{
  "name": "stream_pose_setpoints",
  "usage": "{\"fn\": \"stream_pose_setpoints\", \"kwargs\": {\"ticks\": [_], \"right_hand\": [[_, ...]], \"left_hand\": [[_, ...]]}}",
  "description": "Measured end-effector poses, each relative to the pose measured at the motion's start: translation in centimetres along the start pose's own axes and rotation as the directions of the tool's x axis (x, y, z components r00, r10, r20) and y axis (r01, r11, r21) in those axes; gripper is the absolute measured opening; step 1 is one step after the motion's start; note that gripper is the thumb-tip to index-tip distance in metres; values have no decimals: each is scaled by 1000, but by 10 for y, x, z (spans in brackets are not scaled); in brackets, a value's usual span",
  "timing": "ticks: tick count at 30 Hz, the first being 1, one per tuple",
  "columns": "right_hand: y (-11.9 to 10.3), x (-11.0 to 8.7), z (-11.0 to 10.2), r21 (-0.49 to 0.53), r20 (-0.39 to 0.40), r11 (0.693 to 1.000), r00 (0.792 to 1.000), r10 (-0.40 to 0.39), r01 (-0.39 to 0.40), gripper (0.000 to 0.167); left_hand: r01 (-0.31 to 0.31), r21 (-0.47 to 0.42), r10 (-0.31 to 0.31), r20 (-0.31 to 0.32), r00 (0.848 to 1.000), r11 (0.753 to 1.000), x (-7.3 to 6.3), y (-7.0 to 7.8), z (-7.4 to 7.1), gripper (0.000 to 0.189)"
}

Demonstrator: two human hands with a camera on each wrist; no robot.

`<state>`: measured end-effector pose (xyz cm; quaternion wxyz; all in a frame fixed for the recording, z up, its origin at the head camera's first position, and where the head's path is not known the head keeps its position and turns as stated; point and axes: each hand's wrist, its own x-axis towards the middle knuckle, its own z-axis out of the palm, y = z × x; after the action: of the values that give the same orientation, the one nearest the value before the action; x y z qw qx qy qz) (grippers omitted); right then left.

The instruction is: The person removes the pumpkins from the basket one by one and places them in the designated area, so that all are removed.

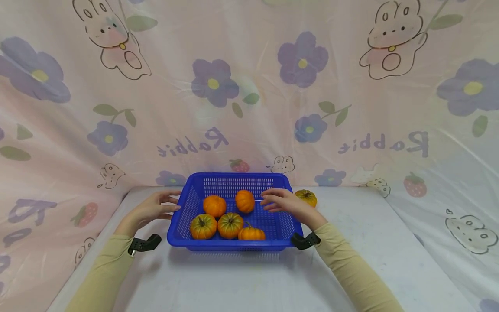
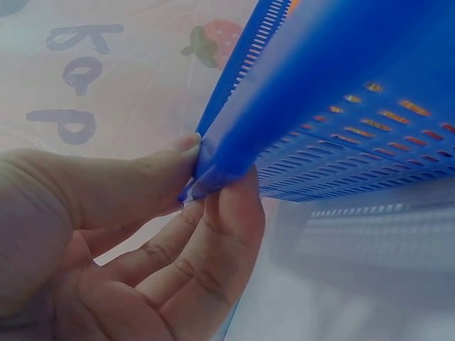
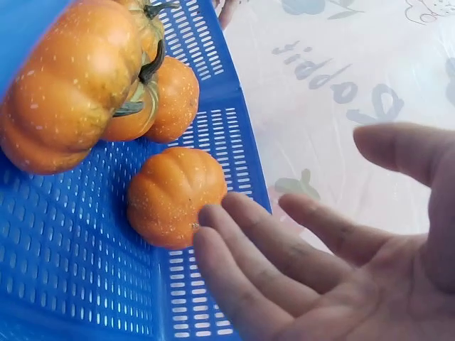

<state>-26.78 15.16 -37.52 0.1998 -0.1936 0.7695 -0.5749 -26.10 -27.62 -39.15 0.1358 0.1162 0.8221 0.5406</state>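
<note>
A blue plastic basket [image 1: 234, 243] with slotted walls holds several small pumpkins. On its left side, my left hand [image 1: 153, 208] pinches the rim [image 2: 213, 167] between thumb and fingers, as the left wrist view shows. My right hand [image 1: 286, 203] is over the basket's right part with nothing in it, its fingers loosely extended. The orange pumpkin [image 1: 245, 201] at the back is nearest to those fingertips; they overlap its edge in the right wrist view. Another orange pumpkin [image 1: 214, 206] sits to its left, with green-streaked pumpkins [image 1: 230, 225] along the front.
Outside the basket, a yellow-green pumpkin [image 1: 306, 198] lies on the white table [image 1: 374, 242] beyond my right wrist, partly hidden. A patterned curtain [image 1: 257, 121] with rabbits and flowers hangs behind the table and along its sides. Each wrist carries a black camera mount [image 1: 145, 244].
</note>
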Motion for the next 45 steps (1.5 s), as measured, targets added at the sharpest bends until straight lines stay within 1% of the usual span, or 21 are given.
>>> {"fn": "stream_pose_setpoints", "kwargs": {"ticks": [5,11,14,19,26,31,37,40,45], "right_hand": [[-1,2,3,-32,52,999,999,10,-8,46],[-1,6,3,-7,90,999,995,32,-32,50],[-2,8,2,-4,97,999,994,44,-44,51],[-3,14,-2,-14,97,998,993,67,-66,48],[-4,20,-2,-28,115,995,988,103,-101,48],[-2,24,1,-75,164,991,979,121,-110,51],[-1,27,5,-158,234,980,960,153,-118,48],[-2,27,9,-201,253,971,951,178,-128,48],[-2,28,14,-263,262,954,941,214,-144,46]], "left_hand": [[6,2,-6,-5,1000,1000,0,0,-1,67],[8,-1,-8,-5,1000,1000,0,1,-1,67],[6,-1,-6,-1,1000,1000,0,1,0,67],[3,5,-3,-2,1000,1000,0,2,0,67],[10,3,-10,-3,1000,1000,0,2,0,67],[12,4,-12,-1,1000,1000,0,1,0,68],[11,2,-11,-3,1000,1000,1,1,0,66],[11,3,-11,-5,1000,1000,1,2,0,66],[10,1,-10,-5,1000,1000,0,2,0,65]]}}
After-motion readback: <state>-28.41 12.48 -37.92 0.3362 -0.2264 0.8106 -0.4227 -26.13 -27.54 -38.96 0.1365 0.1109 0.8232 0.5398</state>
